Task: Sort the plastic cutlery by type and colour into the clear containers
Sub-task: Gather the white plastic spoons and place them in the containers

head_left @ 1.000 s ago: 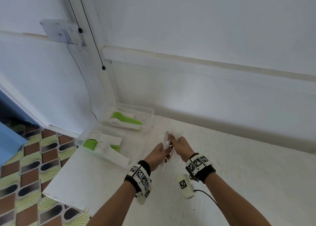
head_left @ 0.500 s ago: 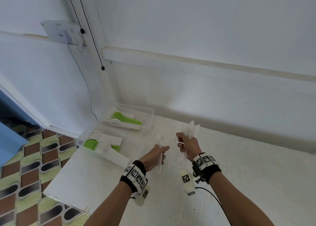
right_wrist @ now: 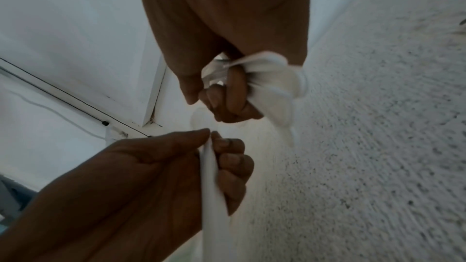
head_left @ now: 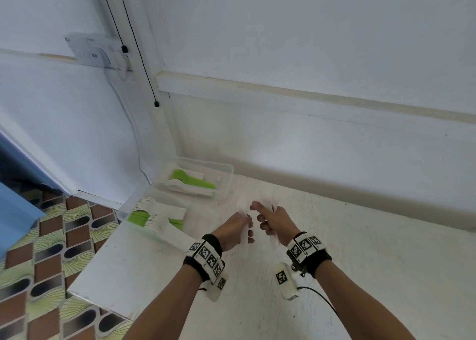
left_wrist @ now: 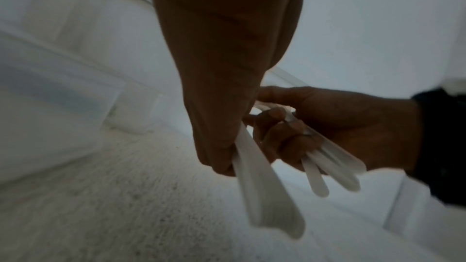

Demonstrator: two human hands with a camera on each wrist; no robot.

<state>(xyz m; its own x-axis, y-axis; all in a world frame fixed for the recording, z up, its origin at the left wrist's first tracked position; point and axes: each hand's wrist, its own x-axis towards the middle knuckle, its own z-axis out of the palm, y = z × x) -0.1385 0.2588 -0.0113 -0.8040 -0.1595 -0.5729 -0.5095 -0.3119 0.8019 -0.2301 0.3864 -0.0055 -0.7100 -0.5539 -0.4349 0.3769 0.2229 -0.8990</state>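
Over the white table (head_left: pixel 360 275) my two hands meet, almost touching. My left hand (head_left: pixel 247 227) pinches a white plastic cutlery piece (right_wrist: pixel 214 186) between thumb and fingers, its broad end hanging down (left_wrist: pixel 272 212). My right hand (head_left: pixel 260 217) grips a bunch of several white cutlery pieces in its fist; their handles (left_wrist: pixel 332 168) stick out below and their heads (right_wrist: pixel 272 79) fan out on the other side. Which type these pieces are I cannot tell. Two clear containers lie at the table's far left.
The far container (head_left: pixel 228 176) holds green and white spoons. The near container (head_left: pixel 123 212) holds stacked white forks and green pieces. The table's left edge (head_left: pixel 103 249) drops to a patterned tile floor. A wall runs behind, with hanging black cords (head_left: pixel 144 64).
Half a second ago the hands were apart, the right one raised with its bunch. The right hand has come down and left, and both hands are close together again.
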